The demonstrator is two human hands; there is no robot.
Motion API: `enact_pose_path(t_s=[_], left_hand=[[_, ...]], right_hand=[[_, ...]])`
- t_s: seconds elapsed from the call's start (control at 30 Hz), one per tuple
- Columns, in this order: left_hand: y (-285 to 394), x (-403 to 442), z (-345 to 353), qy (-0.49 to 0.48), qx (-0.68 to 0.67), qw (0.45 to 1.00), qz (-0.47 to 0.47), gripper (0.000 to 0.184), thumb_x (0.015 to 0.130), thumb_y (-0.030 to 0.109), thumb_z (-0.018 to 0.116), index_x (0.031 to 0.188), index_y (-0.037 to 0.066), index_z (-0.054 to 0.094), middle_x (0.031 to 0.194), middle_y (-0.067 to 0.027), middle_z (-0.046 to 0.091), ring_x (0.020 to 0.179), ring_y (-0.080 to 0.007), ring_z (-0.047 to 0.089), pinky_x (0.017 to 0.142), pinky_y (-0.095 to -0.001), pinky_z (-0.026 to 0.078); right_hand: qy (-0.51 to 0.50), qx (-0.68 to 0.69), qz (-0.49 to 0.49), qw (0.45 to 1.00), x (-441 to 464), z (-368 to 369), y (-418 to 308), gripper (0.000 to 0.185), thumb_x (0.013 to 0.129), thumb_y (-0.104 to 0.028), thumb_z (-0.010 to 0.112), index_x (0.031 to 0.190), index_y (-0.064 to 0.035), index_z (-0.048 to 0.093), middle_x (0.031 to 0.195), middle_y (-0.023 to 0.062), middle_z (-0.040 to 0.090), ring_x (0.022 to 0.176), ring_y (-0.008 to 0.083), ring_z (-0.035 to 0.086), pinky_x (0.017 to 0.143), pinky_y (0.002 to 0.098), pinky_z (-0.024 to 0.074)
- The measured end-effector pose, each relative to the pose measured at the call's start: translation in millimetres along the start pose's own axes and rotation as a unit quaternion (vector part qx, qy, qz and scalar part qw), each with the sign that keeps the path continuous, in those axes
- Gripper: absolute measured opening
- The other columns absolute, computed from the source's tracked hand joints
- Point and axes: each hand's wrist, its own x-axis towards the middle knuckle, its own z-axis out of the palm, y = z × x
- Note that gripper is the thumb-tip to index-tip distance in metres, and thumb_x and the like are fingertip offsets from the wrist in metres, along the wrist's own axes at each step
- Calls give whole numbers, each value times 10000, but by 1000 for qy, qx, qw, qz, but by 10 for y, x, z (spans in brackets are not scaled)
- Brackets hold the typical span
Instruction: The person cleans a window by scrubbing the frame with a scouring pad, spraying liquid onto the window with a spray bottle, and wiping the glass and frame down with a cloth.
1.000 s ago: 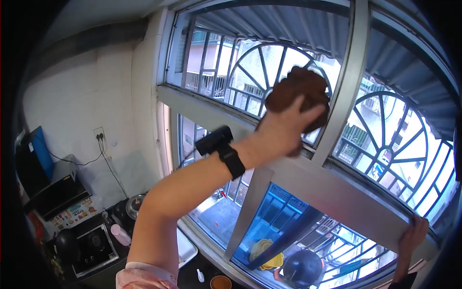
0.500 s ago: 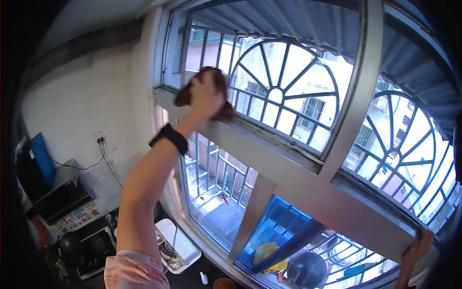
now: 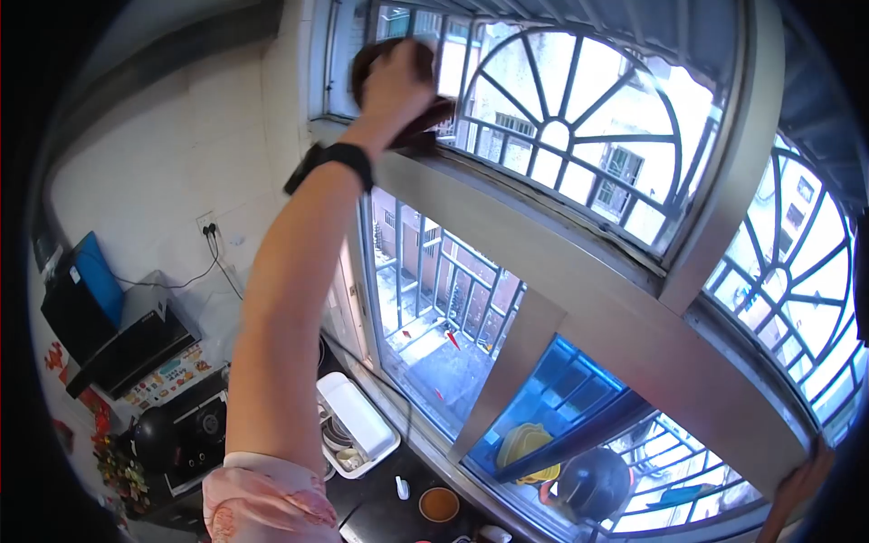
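Observation:
My left hand (image 3: 398,89) is closed on a dark brown cloth (image 3: 378,65) at the left end of the upper window pane (image 3: 543,127), just above the metal crossbar (image 3: 507,204). Part of the cloth hangs below the fingers, close to the bar. A black band (image 3: 335,166) circles the left wrist, and a pink sleeve (image 3: 272,498) covers the upper arm. At the lower right, my right hand (image 3: 801,484) holds the edge of the window frame (image 3: 751,425); its fingers curl over the bar and are partly in shadow.
Below the window, a white dish tray (image 3: 373,421) with dishes, an orange-brown bowl (image 3: 439,505) and a small white object (image 3: 402,488) stand on the dark counter (image 3: 380,511). A stove (image 3: 195,434) lies at left under a range hood (image 3: 136,344). Bars (image 3: 444,262) stand outside the glass.
My left hand and the cloth have moved up, higher over the crossbar. The whole view has shifted, showing more of the counter. My right hand stays on the frame.

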Motion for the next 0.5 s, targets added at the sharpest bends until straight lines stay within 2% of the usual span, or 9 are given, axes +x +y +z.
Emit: enact_pose_path(t_s=[0.03, 0.07, 0.1, 0.2, 0.23, 0.33, 0.4, 0.5], left_hand=[[-491, -92, 88, -63, -34, 996, -52, 506, 831, 367, 590, 1260, 118, 492, 1173, -271, 597, 1144, -459, 539, 980, -507, 436], [-796, -257, 122, -106, 17, 982, -157, 490, 819, 380, 556, 1228, 117, 502, 1108, -260, 643, 1076, -454, 594, 956, -501, 453], [-832, -313, 74, -74, 7, 985, -155, 498, 803, 393, 549, 1210, 111, 505, 1061, -257, 666, 1019, -467, 620, 917, -510, 478], [-415, -319, -48, -127, 67, 980, -139, 501, 797, 379, 552, 1217, 111, 497, 1048, -249, 671, 1008, -470, 620, 895, -499, 495], [-331, -371, -56, -113, 54, 985, -122, 491, 796, 403, 556, 1182, 101, 518, 1036, -250, 670, 1001, -462, 621, 875, -484, 499], [87, -664, -188, -90, -73, 992, -49, 487, 789, 420, 566, 1134, 76, 547, 1035, -249, 668, 987, -456, 623, 866, -475, 493], [527, -924, -271, -89, -223, 971, 4, 475, 796, 363, 590, 1166, 67, 568, 1028, -235, 671, 980, -437, 633, 861, -433, 498], [1302, -1315, -325, -52, -323, 945, 29, 487, 793, 300, 612, 1208, 54, 545, 983, -240, 671, 956, -420, 645, 855, -417, 502]], right_hand=[[-14, 6, 2, 1000, 18, -19, -9, 551, 1043, -381, 287, 1263, 47, 557, 1260, 205, 594, 1208, 403, 500, 1094, 487, 301], [-5, 7, -1, 1000, 25, -15, -4, 553, 1043, -382, 285, 1260, 47, 559, 1259, 206, 594, 1193, 405, 509, 1084, 485, 311], [7, 8, -2, 1000, 16, -5, 2, 555, 1044, -384, 283, 1256, 47, 562, 1259, 207, 594, 1178, 407, 517, 1074, 483, 321], [10, 11, 4, 1000, 47, -57, -32, 558, 1044, -385, 282, 1238, 50, 574, 1228, 212, 602, 1125, 410, 541, 1026, 476, 362], [3, 15, 4, 1000, 117, -108, -86, 559, 1044, -384, 282, 1230, 51, 579, 1213, 214, 606, 1106, 411, 549, 1007, 474, 377], [-40, 91, 40, 994, 378, -368, -442, 561, 1042, -386, 284, 1211, 52, 592, 1142, 220, 623, 1065, 408, 559, 960, 470, 405], [-6, 88, 32, 996, 365, -321, -459, 540, 1040, -373, 290, 1190, 38, 607, 1103, 212, 630, 1023, 398, 567, 917, 461, 420], [25, 61, -3, 998, 420, -289, -434, 509, 1037, -348, 296, 1168, 23, 619, 1098, 203, 631, 977, 390, 569, 878, 455, 428]])
